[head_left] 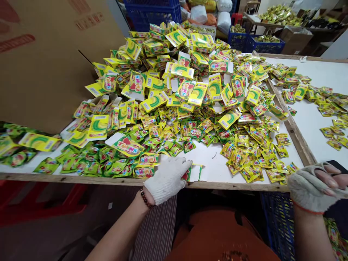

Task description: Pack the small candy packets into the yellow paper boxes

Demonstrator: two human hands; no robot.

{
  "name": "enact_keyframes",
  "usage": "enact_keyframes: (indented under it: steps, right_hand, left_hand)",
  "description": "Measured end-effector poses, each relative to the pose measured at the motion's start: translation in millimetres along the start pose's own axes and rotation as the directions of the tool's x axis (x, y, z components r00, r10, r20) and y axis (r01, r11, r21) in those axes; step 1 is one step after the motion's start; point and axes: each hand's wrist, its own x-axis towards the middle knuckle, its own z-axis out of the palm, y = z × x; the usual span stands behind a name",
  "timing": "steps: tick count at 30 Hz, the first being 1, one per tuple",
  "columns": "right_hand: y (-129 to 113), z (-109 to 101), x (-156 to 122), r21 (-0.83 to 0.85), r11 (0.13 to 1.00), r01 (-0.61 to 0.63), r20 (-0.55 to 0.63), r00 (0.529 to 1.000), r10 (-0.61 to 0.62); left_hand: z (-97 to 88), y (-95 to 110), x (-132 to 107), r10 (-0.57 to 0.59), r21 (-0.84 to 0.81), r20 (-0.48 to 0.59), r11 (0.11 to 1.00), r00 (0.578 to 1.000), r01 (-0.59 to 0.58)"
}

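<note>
My left hand [169, 178], in a white knit glove, is closed at the table's front edge around one end of a small candy box [187, 174]. That box lies on its side with its white end flaps [195, 173] open toward the right. My right hand [317, 186], in a worn glove with bare fingertips, is at the right edge of the view. Its fingers are curled against a black, round-cornered object [337, 166], mostly hidden. Green candy packets [92, 161] lie left of my left hand, and yellow candy packets [247, 156] lie between my hands.
A big heap of yellow-green candy boxes [174, 72] covers the table's middle. A large cardboard carton [49, 65] stands at left. A wooden strip [292, 127] divides the white tabletop [310, 119]. Blue crates [265, 45] stand behind; another crate [278, 221] is below right.
</note>
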Motion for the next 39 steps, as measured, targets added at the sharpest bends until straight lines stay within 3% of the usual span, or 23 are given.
enact_keyframes:
  steps: [2, 3, 6, 8, 10, 12, 14, 17, 19, 22, 26, 28, 30, 34, 35, 36, 39]
  right_hand:
    - [0.4, 11.7, -0.4, 0.229, 0.969, -0.097, -0.165, 0.977, 0.136]
    - [3.6, 24.2, -0.6, 0.258, 0.951, -0.169, -0.198, 0.954, 0.223]
    - [21.0, 72.2, -1.3, 0.166, 0.913, -0.374, -0.096, 0.915, 0.392]
    - [33.4, 101.6, -1.1, 0.121, 0.885, -0.45, -0.021, 0.89, 0.456]
    - [43.1, 123.6, 0.6, 0.033, 0.891, -0.452, 0.004, 0.892, 0.452]
    - [50.4, 137.6, 3.5, -0.085, 0.918, -0.388, -0.001, 0.921, 0.389]
    - [57.4, 144.6, 5.9, -0.195, 0.93, -0.312, -0.012, 0.949, 0.315]
    - [69.0, 145.3, 6.1, -0.287, 0.92, -0.268, -0.055, 0.963, 0.263]
    - [75.8, 141.6, 4.2, -0.31, 0.913, -0.265, -0.065, 0.964, 0.258]
    - [79.0, 135.2, 2.8, -0.393, 0.892, -0.224, -0.031, 0.973, 0.23]
    - [70.5, 132.9, 10.9, -0.541, 0.836, -0.087, 0.042, 0.991, 0.13]
    - [66.3, 134.6, 17.5, -0.574, 0.817, -0.048, 0.078, 0.99, 0.114]
    - [65.6, 136.8, 22.8, -0.591, 0.805, -0.061, 0.079, 0.988, 0.134]
    - [72.7, 139.1, 25.9, -0.466, 0.87, -0.16, 0.016, 0.982, 0.189]
    - [74.2, 138.9, 25.5, -0.448, 0.879, -0.164, 0.011, 0.982, 0.189]
    - [75.0, 138.4, 25.1, -0.457, 0.877, -0.151, 0.018, 0.984, 0.179]
    - [71.2, 137.0, 24.2, -0.547, 0.837, -0.034, 0.096, 0.99, 0.102]
  left_hand:
    - [3.7, -1.0, 3.7, -0.016, 0.066, 0.027, 0.998, 1.0, 0.014]
    - [4.1, -0.1, 6.6, -0.026, 0.082, 0.028, 0.996, 0.999, 0.023]
    - [-1.1, 5.3, 14.2, -0.038, 0.001, 0.023, 0.999, 0.999, 0.038]
    - [-5.1, 11.0, 17.4, -0.063, -0.17, -0.043, 0.984, 0.997, 0.055]
    - [-3.8, 19.4, 21.2, -0.112, -0.418, -0.143, 0.907, 0.983, 0.042]
    - [5.3, 31.3, 28.3, -0.163, -0.673, -0.206, 0.739, 0.965, -0.019]
    - [21.4, 46.0, 38.8, -0.204, -0.869, -0.218, 0.485, 0.954, -0.095]
    - [49.0, 67.2, 55.5, -0.308, -0.985, -0.168, 0.098, 0.936, -0.145]
    - [62.6, 75.8, 62.1, -0.386, -0.986, -0.139, -0.029, 0.912, -0.162]
    - [70.0, 76.7, 62.2, -0.389, -0.986, -0.158, 0.011, 0.908, -0.167]
    - [63.1, 65.2, 56.5, -0.288, -0.915, -0.312, 0.347, 0.905, -0.205]
    - [59.3, 61.3, 56.4, -0.246, -0.855, -0.375, 0.465, 0.894, -0.231]
    - [58.0, 61.0, 58.5, -0.242, -0.862, -0.366, 0.451, 0.898, -0.23]
    - [61.0, 65.5, 64.1, -0.278, -0.965, -0.255, 0.135, 0.926, -0.225]
    - [61.7, 66.0, 64.6, -0.28, -0.968, -0.246, 0.113, 0.928, -0.223]
    - [62.1, 66.0, 64.6, -0.285, -0.963, -0.258, 0.151, 0.923, -0.223]
    - [59.7, 63.6, 61.6, -0.262, -0.869, -0.405, 0.409, 0.876, -0.28]
